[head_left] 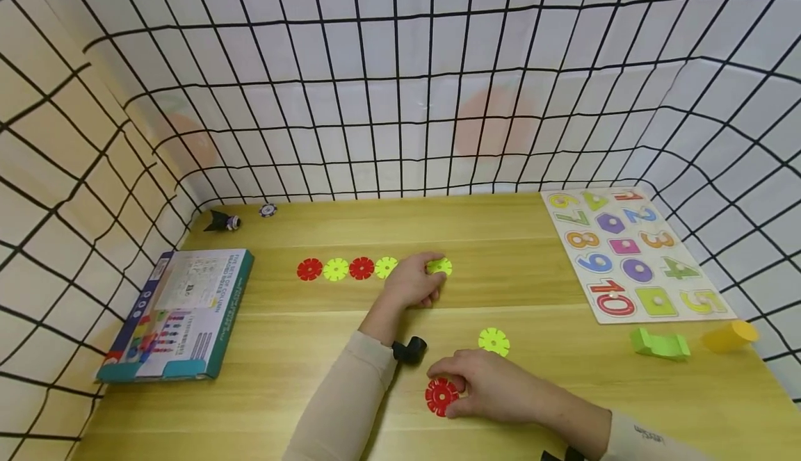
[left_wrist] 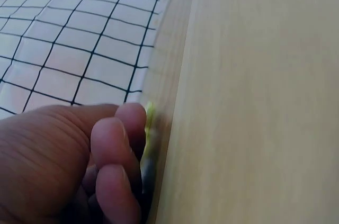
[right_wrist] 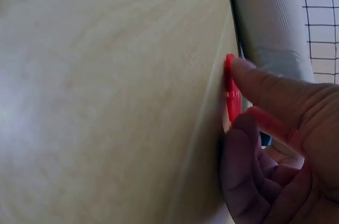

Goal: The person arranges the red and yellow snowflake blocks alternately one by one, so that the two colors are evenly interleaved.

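Note:
My left hand (head_left: 409, 281) reaches to the right end of a row of notched plastic interlocking discs and pinches a yellow-green disc (head_left: 441, 266) between thumb and fingers, low over the table. Left of it the row runs with a red disc (head_left: 309, 269), a yellow-green disc (head_left: 336, 269), another red disc (head_left: 361, 268) and another yellow-green one (head_left: 385, 267); the hand hides the stretch beside that. Nearer the front, my right hand (head_left: 497, 386) holds a red disc (head_left: 442, 396) by its edge, thumb opposite fingers. Just beyond this hand lies a loose yellow-green disc (head_left: 494, 341).
On the left lies a flat box (head_left: 178, 315). Behind it are a small dark figure (head_left: 222, 221) and a poker chip (head_left: 268, 210). A number puzzle board (head_left: 635, 259), a green block (head_left: 660, 344) and a yellow cylinder (head_left: 731, 336) are at right. Black-lined netting encloses the table.

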The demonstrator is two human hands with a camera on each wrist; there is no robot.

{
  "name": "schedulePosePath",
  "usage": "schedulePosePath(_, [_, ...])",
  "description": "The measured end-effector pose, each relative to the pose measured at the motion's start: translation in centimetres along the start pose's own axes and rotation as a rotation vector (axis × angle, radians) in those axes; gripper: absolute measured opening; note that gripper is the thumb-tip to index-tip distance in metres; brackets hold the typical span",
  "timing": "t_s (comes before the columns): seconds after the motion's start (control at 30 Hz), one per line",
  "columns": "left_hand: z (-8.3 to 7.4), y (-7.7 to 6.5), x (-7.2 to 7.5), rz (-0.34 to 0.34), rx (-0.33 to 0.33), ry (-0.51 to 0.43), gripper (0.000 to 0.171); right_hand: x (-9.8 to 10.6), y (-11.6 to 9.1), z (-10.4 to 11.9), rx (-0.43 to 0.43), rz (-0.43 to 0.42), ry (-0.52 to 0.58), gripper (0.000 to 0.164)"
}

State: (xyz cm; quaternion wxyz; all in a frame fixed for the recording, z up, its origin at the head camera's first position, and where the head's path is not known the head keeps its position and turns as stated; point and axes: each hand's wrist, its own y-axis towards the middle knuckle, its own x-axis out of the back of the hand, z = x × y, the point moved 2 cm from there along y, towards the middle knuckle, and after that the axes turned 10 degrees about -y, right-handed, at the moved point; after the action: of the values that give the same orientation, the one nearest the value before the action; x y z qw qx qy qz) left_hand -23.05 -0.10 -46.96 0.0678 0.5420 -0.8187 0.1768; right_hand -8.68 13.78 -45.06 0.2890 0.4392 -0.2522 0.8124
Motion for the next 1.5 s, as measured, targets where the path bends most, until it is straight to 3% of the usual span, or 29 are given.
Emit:
schedulePosePath(0.43, [0.6,0.2,0.2,-0.030,0.015,0.001,0.044,-0.1,0.3,0.1,-0.014,0.005,-0.013,0.038])
schedulePosePath(0.77, [0.8,0.4,0.2,-0.039,0.008,-0.009,0.043,1.3,-0.1,-1.0,-0.006,0.054,0.241,0.017])
schedulePosePath(0.93, [0.7,0.4,0.2,-0.043,0.022,-0.013,0.044,3.9,0.0,-3.0,-0.113,0.004,0.304,0.015])
schedulePosePath(1.1, [0.7,0.4,0.3,-0.040,0.028,-0.005,0.044,6.8,1.2,-6.5,-0.273,-0.133,0.331,0.016])
schedulePosePath(1.23, [0.6,0.4,0.3,-0.037,0.027,-0.003,0.044,8.0,3.0,-9.5,-0.405,-0.223,0.335,0.018])
schedulePosePath(1.33, [0.6,0.5,0.2,-0.035,0.038,-0.005,0.044,8.2,4.5,-11.2,-0.483,-0.252,0.277,0.019])
schedulePosePath(1.5, [0.4,0.5,0.0,-0.027,0.045,0.003,0.043,8.3,6.4,-12.7,-0.528,-0.238,0.152,0.022])
